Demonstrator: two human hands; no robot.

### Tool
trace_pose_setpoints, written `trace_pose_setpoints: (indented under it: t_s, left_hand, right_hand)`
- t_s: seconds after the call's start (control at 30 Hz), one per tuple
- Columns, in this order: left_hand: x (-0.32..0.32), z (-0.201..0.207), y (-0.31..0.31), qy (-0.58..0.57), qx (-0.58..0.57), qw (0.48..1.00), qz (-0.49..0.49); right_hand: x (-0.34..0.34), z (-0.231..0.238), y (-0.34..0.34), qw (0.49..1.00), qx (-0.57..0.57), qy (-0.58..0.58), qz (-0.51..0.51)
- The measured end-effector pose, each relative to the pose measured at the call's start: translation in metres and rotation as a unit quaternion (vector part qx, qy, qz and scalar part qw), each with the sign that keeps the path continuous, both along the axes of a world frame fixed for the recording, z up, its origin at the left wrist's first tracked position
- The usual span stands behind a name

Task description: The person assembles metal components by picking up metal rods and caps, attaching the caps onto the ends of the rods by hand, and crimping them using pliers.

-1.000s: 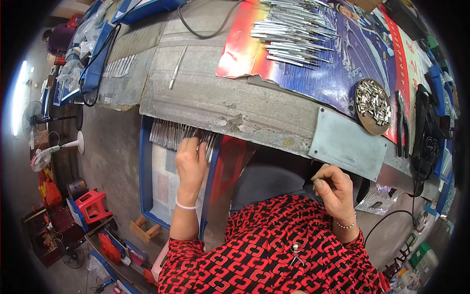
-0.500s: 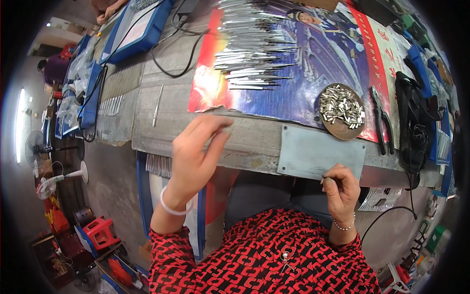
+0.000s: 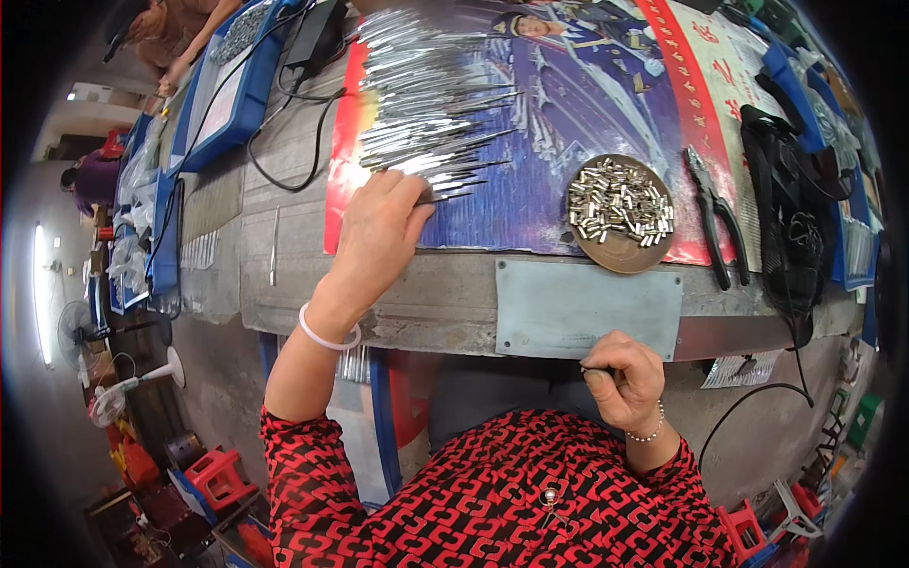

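Observation:
My left hand [image 3: 379, 227] reaches over the near end of a long row of thin, pointed metal rods [image 3: 426, 114] on a printed poster sheet. Its fingers are bent together at the nearest rod, whose tip sticks out to the right; my hand covers the rest. At the near table edge, my right hand [image 3: 625, 374] is closed in a pinch, and I cannot make out the small dark bit at its fingertips. Just beyond it lies a flat grey metal plate [image 3: 587, 303]. A round brown dish [image 3: 615, 257] behind the plate holds many short silver metal tubes [image 3: 620, 201].
Black-handled pliers [image 3: 715, 218] lie right of the dish, beside a black bag [image 3: 791, 208]. One single rod [image 3: 275, 246] rests on the table at left. Blue trays [image 3: 237, 123] and black cables [image 3: 303, 175] occupy the far left. Another person's arm [image 3: 199, 47] shows there.
My left hand has moved forward from above the bare table edge to the nearest rods. My right hand stays pinched near the plate. The view has shifted slightly.

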State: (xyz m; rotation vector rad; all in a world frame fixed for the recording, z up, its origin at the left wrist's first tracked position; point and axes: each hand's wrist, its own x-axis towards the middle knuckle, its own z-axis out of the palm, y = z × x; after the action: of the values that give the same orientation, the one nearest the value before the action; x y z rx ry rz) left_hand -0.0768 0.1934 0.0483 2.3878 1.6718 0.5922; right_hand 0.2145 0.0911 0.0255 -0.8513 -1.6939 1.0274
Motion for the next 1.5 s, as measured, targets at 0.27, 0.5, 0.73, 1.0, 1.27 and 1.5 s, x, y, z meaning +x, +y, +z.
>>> trace_pose_setpoints:
  t_s: [0.27,0.5,0.73,1.0,1.27,1.5]
  left_hand:
    - [0.001,-0.001,-0.003,0.102,0.055,0.992,-0.044]
    - [0.015,-0.003,-0.013,0.281,0.094,0.951,-0.089]
    - [0.001,0.027,-0.031,0.06,0.03,0.993,-0.092]
    - [0.036,0.035,-0.135,-0.491,-0.187,0.85,-0.043]
    - [0.07,-0.002,-0.17,-0.595,-0.307,0.74,-0.062]
    - [0.069,-0.007,-0.177,-0.613,-0.367,0.694,-0.083]
  right_hand:
    - [-0.002,-0.001,0.001,0.999,0.026,-0.019,0.003]
    - [-0.002,0.001,-0.001,0.998,0.034,-0.045,-0.012]
    - [-0.004,0.006,0.001,0.998,-0.002,-0.055,0.0]
    - [0.026,0.035,0.03,0.984,-0.052,-0.131,-0.11]
    - [0.012,0.047,0.084,0.912,0.121,-0.389,-0.044]
    - [0.007,0.041,0.105,0.844,0.192,-0.5,0.018]
